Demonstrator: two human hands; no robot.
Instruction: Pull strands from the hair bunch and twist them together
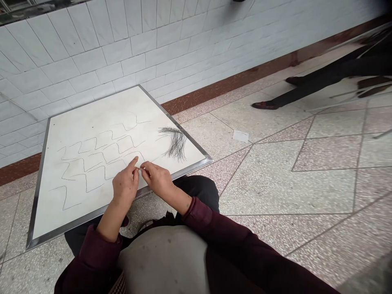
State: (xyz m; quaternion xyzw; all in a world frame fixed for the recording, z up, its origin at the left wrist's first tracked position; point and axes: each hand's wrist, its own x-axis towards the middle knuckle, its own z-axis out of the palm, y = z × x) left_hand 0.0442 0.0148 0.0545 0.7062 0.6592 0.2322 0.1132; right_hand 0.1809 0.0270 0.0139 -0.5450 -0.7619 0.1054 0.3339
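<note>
Over the metal-framed white board [116, 103], near its front edge, I have a fine dark strand [139, 168] pinched between the thumb and forefinger of the right hand [157, 176]. The left hand [126, 183] is just beside it, forefinger extended; whether its thumb also grips the strand, I cannot tell. Ahead and leftward on the board I see rows of bent strands [86, 183]; near its right edge, 1 loose bundle [177, 143]. A white-tiled wall [171, 32] rises behind the board. Right of it lie 1 paper scrap [240, 136] and, farther off, another person's 2 dark-trousered legs [318, 81].
</note>
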